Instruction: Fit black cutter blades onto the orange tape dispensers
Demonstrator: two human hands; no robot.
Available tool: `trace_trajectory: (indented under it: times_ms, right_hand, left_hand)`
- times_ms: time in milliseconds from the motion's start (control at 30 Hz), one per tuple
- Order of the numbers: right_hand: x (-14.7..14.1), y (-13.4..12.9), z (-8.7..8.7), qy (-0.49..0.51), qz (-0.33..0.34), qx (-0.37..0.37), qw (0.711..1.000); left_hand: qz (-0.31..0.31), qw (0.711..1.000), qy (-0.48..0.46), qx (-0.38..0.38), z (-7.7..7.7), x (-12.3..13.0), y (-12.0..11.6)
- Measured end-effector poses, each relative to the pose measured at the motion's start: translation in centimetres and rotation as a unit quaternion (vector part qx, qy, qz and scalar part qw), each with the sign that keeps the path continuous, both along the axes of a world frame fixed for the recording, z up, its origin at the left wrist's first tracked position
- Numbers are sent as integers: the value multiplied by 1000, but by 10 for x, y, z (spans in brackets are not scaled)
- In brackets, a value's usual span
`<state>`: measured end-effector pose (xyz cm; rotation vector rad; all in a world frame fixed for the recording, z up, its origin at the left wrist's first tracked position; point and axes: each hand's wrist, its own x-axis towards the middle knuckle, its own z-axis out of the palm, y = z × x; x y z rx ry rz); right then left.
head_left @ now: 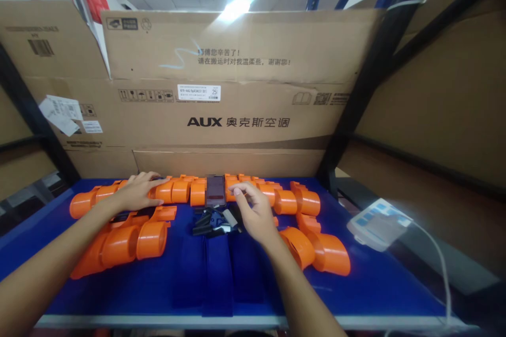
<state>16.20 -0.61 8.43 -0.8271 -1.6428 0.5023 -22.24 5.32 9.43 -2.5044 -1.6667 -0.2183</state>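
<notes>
My left hand [138,190], fingers spread, lies over the back row of orange plastic rings [181,191], on the left side. Just right of centre, my right hand [253,206] has its fingers curled and its thumb close to the index finger. What those fingers hold, if anything, is hidden. Beside that hand, a dark flat panel resembling a phone [215,190] stands between the orange rings. A small pile of black, blue and silvery pieces [216,220] lies in front of the panel, left of my right wrist.
More orange rings lie in front, some on the left [152,239] and some on the right [332,254]. Blue strips [218,274] run along the blue table top [379,284]. A clear-and-blue case [381,224] with a white cable sits at right. Cardboard [237,139] walls the back.
</notes>
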Motion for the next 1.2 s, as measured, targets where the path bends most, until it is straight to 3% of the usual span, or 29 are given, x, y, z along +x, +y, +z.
trace_trajectory:
  times_ms: [233, 500, 633, 800, 900, 1000, 1100, 1200]
  right_hand:
    - [-2, -4, -1, -11, 1, -16, 1000]
    - [-1, -1, -4, -13, -13, -22, 1000]
    - [-1, -2, -3, -18, -14, -15, 1000]
    - [-1, -3, -2, -19, -13, -4, 1000]
    - [-1, -3, -3, -23, -17, -3, 1000]
    - [-2, -2, -4, -29, -21, -7, 999]
    - [-4, -1, -6, -31, -11, -27, 999]
    - [-8, 1, -9, -18, 34, -69, 997]
  left_hand:
    - [-37, 999, -10, 19, -4, -26, -3]
    - [-63, 995, 24, 77, -13, -25, 2]
    - [-39, 997, 9, 64, 3, -27, 4]
    - [-10, 996, -23, 88, 36, -23, -1]
    - [-12, 987, -25, 161, 55, -7, -14]
    - [-66, 968, -44, 239, 68, 25, -34]
    - [-153, 944, -69, 283, 69, 67, -58]
    - [-226, 928, -108, 277, 58, 110, -80]
